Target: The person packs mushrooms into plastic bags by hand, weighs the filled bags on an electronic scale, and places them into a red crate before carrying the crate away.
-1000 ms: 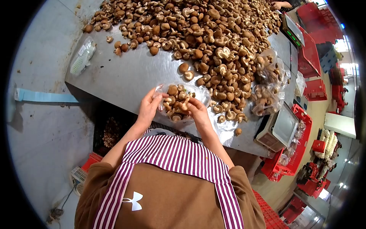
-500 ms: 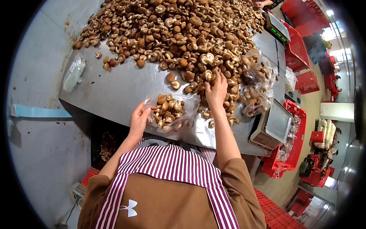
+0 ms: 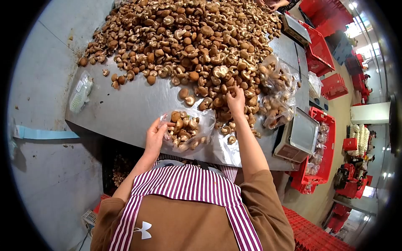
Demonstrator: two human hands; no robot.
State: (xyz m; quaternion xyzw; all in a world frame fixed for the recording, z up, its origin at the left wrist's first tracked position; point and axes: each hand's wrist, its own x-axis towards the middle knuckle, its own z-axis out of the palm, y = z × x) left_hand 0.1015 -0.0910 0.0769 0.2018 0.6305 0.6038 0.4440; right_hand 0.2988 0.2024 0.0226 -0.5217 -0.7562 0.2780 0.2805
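My left hand point(image 3: 155, 134) pinches the left edge of a clear plastic bag point(image 3: 205, 121) that lies open near the table's front edge. Inside the bag are several brown mushrooms point(image 3: 182, 129). My right hand point(image 3: 235, 100) is at the near part of a large mushroom pile point(image 3: 201, 42), its fingers closed at a mushroom there; its fingertips are partly lost among the caps. Two loose mushrooms point(image 3: 189, 100) lie on the metal table point(image 3: 125, 108) between the bag and the pile.
Filled bags point(image 3: 278, 111) lie right of the pile, beside a scale point(image 3: 299, 134). A red crate point(image 3: 326, 154) holds more bags. Another scale point(image 3: 295, 29) stands at the back, near another person's hands point(image 3: 276, 5). A netted package point(image 3: 81, 92) lies on the left.
My right hand has left the bag for the pile, and its fingers have since drawn together. My left hand has stayed at the bag's edge.
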